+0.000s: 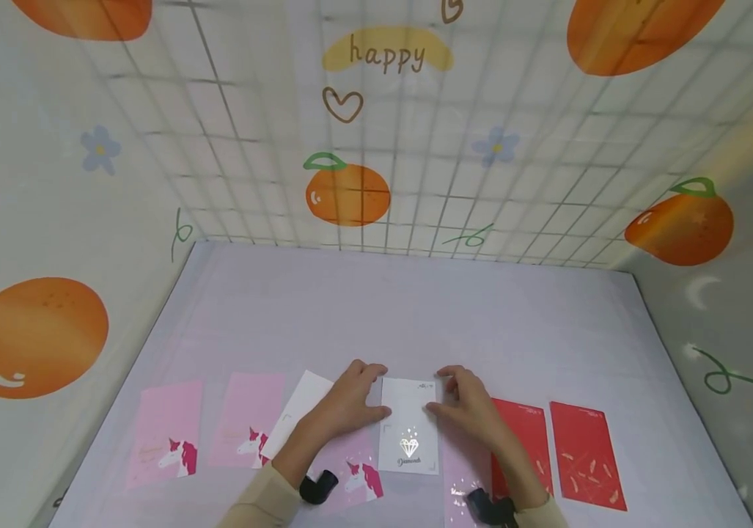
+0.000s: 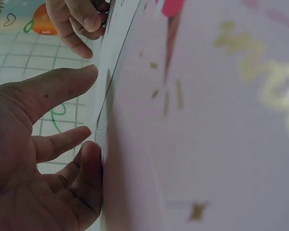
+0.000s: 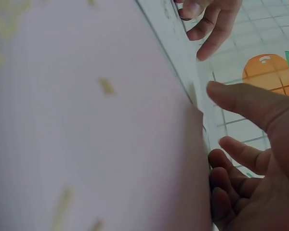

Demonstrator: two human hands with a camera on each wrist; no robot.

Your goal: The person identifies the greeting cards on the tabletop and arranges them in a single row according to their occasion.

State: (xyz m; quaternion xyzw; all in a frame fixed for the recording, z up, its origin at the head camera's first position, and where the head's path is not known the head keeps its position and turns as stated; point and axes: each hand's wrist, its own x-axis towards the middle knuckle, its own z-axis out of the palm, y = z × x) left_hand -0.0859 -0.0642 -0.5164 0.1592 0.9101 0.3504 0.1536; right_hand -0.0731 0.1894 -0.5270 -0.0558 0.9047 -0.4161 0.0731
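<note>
A white card with a shiny diamond print (image 1: 409,425) lies flat on the table between my two hands. My left hand (image 1: 346,400) is at its left side, thumb tip at the edge and fingers apart. On the opposite side my right hand (image 1: 470,409) has its thumb tip by the right edge, with the fingers loosely bent. Neither hand pinches the card. Under my left arm is a pink unicorn card (image 1: 364,477), beside a tilted white card (image 1: 293,407). A pink card (image 1: 465,466) lies partly hidden below my right hand; gold flecks mark a pink card (image 3: 86,134) in the right wrist view.
Two more pink unicorn cards (image 1: 168,418) lie at the left, one overlapped by the tilted white card. At the right are two red cards (image 1: 587,455), one partly behind my right forearm. The pale table (image 1: 402,308) meets a fruit-patterned curtain (image 1: 251,169) over a wire grid.
</note>
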